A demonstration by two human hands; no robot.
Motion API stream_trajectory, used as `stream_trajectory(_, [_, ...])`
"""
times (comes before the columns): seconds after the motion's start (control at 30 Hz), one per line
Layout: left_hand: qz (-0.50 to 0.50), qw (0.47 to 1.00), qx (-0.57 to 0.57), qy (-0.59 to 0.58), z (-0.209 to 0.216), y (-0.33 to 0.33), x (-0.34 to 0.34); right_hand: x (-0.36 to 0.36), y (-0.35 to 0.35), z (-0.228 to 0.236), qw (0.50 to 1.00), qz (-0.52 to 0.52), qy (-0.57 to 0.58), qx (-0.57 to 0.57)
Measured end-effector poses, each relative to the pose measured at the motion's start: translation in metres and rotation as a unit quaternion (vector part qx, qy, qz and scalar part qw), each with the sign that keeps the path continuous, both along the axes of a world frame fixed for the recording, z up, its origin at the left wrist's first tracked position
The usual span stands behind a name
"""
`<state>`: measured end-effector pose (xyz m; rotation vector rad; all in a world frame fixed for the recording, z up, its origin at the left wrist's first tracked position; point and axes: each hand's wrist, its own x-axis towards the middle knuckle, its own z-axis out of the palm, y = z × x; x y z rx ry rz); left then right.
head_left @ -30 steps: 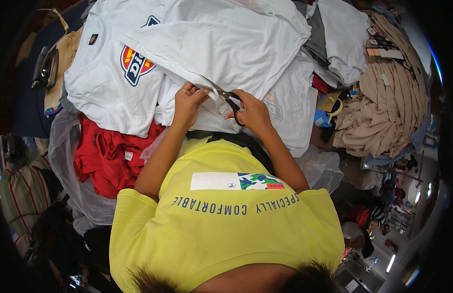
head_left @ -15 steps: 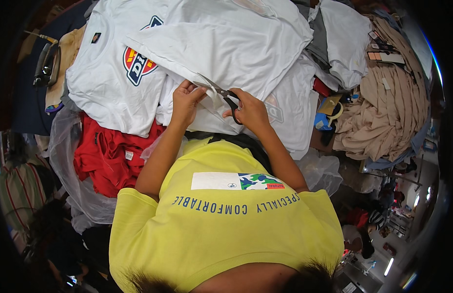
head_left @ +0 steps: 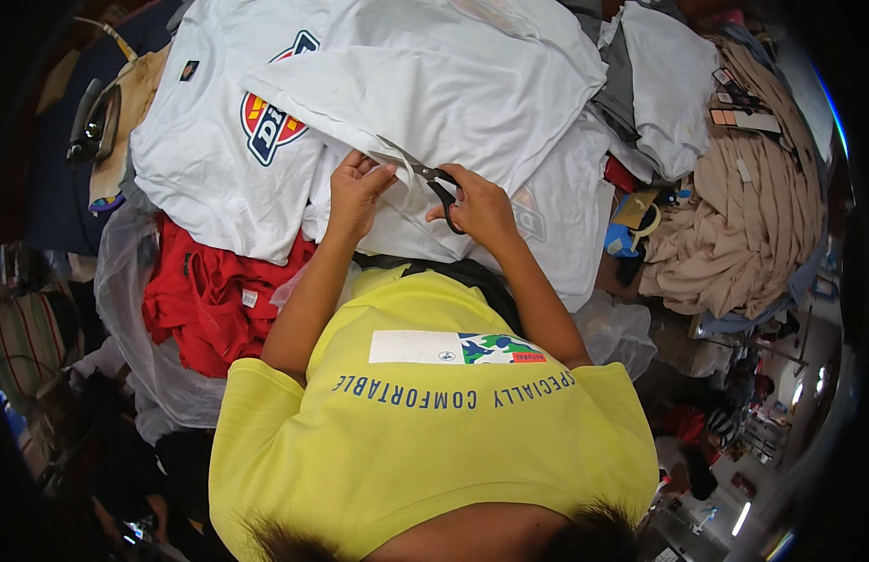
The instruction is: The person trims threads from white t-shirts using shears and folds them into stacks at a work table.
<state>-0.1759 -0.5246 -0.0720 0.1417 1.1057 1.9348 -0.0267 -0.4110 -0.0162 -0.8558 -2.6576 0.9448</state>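
Scissors (head_left: 441, 197) with black handles sit in my right hand (head_left: 483, 208), the fingers through the loops. Their blades are apart and point up and left, around a narrow white strip at the edge of a white T-shirt (head_left: 425, 94). My left hand (head_left: 359, 195) is closed on that shirt's edge, thumb against fingers, close to the blades. Under and left of this shirt lies another white T-shirt (head_left: 195, 140) with a red, yellow and blue printed logo. What the blade tips touch is too small to tell.
Red garments (head_left: 214, 309) in a clear plastic bag (head_left: 125, 300) lie at the left, below an iron (head_left: 97, 131) on a board. To the right are a heap of beige cloth (head_left: 734, 215), a tape roll (head_left: 648, 220) and a folded white garment (head_left: 668, 84).
Both hands and the scissors hold nearly the same place at the shirt's edge. The surroundings shift slightly in the picture.
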Motion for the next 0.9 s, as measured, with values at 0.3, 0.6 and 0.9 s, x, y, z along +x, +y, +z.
stream_trajectory(0.3, [0.015,1.000,0.006,0.000,0.001,0.003,-0.012,0.005,0.003,-0.015,0.999,-0.007,-0.011,-0.029])
stream_trajectory(0.6, [0.012,1.000,0.015,0.013,0.006,0.003,-0.009,-0.006,0.006,-0.007,0.998,-0.003,-0.046,-0.046])
stream_trajectory(0.9, [0.032,0.998,0.027,0.043,0.003,0.002,-0.020,-0.015,0.002,-0.006,0.997,0.020,0.037,0.067])
